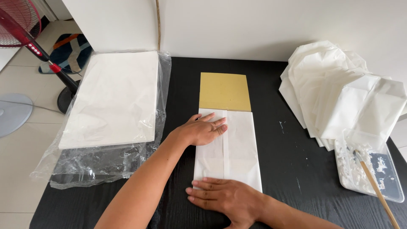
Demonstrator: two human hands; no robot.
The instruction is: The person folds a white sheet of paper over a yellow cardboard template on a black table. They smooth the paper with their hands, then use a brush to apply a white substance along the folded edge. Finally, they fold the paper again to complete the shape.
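— White paper under both palms, is it?

— Yes. The left hand (201, 130) lies flat with fingers spread a little, pressing on the upper left part of a folded white sheet (237, 152), fingertips right at the overlapping strip that runs down its middle. By my reading, that keeps the seam lying flat.

— And the other one?

— The right hand (224, 196) is flat too, fingers together and pointing left, resting across the sheet's bottom edge. Neither hand pinches anything; both just bear down, which looks like holding the fold from springing open.

— Where does the sheet sit?

— In the middle of the black table (280, 169), wrapped over a tan cardboard piece (224, 91) whose top sticks out beyond the paper's upper edge. The card seems to serve as a form to fold round.

— What lies about?

— On the left, a stack of white sheets (114, 97) rests on its opened clear plastic wrap (101, 163), close at hand. On the right, a heap of folded paper bags (339, 89) spreads near the wall. Just below it stands a clear tray (392, 186) smeared with white paste, with a wooden-handled brush (375, 182) lying in it. A red fan (25, 29) stands on the floor beyond the table's left edge.
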